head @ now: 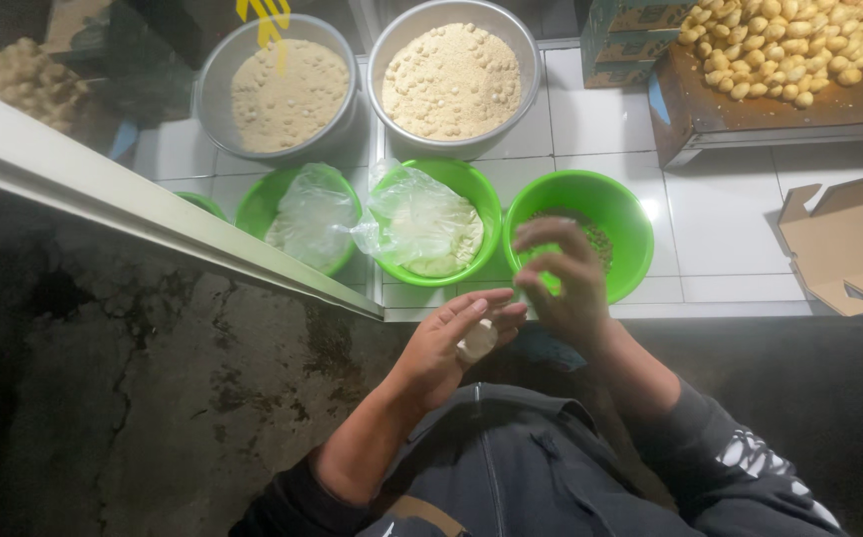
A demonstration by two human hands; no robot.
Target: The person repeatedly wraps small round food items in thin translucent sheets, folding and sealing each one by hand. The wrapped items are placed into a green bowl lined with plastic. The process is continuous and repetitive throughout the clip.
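A white tiled floor [720, 214] fills the upper part of the view, with a pale ledge [153, 214] cutting across it on a slant and dark cracked concrete [153, 398] below. At far left a heap of brownish lumps [18, 75] is cut off by the frame. Next come 2 metal basins [282, 85] of pale crumbs, side by side, and in front of them 3 green bowls: the left bowl [252, 204] and the middle bowl [476, 194] each hold a clear plastic bag, while the right bowl [605, 199] holds something dark that is hard to make out.

Below the bowls, the left hand [446, 348] lies palm up, fingers together and lightly cupped around a small pale dough lump [477, 340] resting against them. It looks soft and light, probably a little sticky, so it is best cradled in the palm and taken gently by its edges rather than squeezed. The right hand [561, 283] hovers just above and beside it, in front of the right bowl, fingers curled with the tips drawn close; I cannot tell whether they pinch anything.

Further right, a brown tray [750, 124] carries many small yellowish balls, cut off at the top, and a torn cardboard box [849, 244] lies at the edge.
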